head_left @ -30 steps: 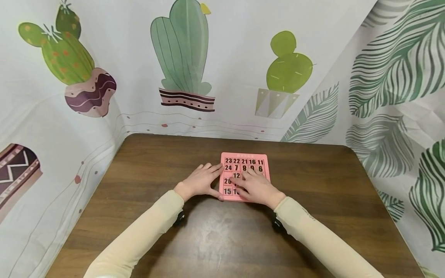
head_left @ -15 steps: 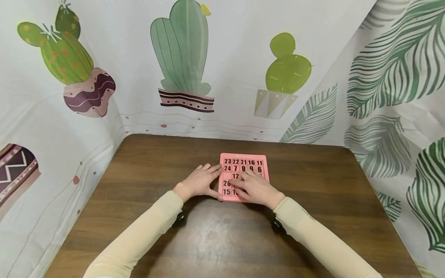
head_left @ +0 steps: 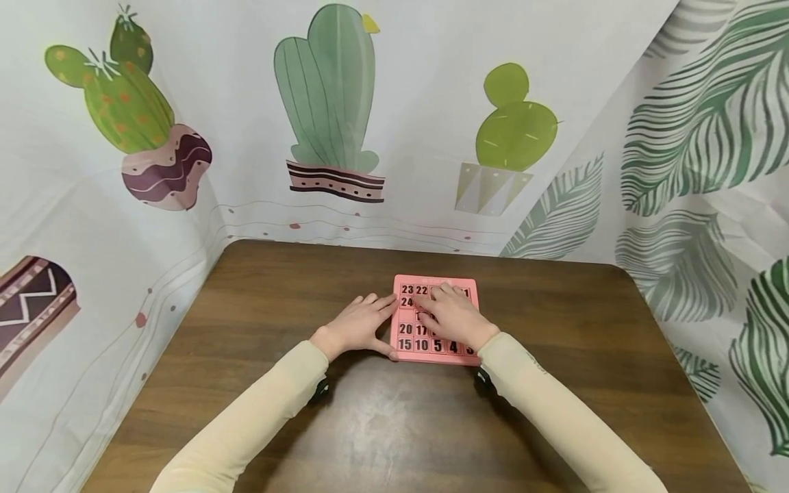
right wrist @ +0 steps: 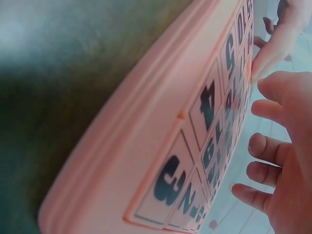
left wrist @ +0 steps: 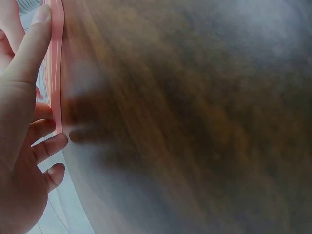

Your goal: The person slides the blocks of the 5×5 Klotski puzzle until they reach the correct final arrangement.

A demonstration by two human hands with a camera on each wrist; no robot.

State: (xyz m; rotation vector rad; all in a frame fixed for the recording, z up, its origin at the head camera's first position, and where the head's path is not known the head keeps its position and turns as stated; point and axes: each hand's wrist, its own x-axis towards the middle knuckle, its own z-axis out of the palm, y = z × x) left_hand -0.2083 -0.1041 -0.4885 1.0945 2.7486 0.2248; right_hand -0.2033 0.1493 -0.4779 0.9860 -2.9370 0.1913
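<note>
A pink sliding number puzzle (head_left: 411,352) with black numerals lies flat on the wooden table. At its left edge is my left hand (head_left: 357,324), fingers spread along the side and thumb at the near left corner. My right hand (head_left: 457,316) reaches over the upper middle of the board, fingertips above the second row, covering many tiles. Below it the tiles 20, 17, 15, 10, 5 and 4 show. A bare slot shows in the left column, under tile 24 (head_left: 407,302). The right wrist view shows the right hand's fingers (right wrist: 265,148) bent loosely over the board's face.
The brown table (head_left: 370,431) extends around the puzzle on every side. Behind it hangs a white cloth (head_left: 425,82) printed with cacti and leaves. Both forearms, in pale sleeves (head_left: 246,418), come in from the near edge.
Tile 20 slid slightly towards the near side between the two earlier frames. My right hand has since moved away from me over the board, uncovering the lower rows. The left hand stays at the edge.
</note>
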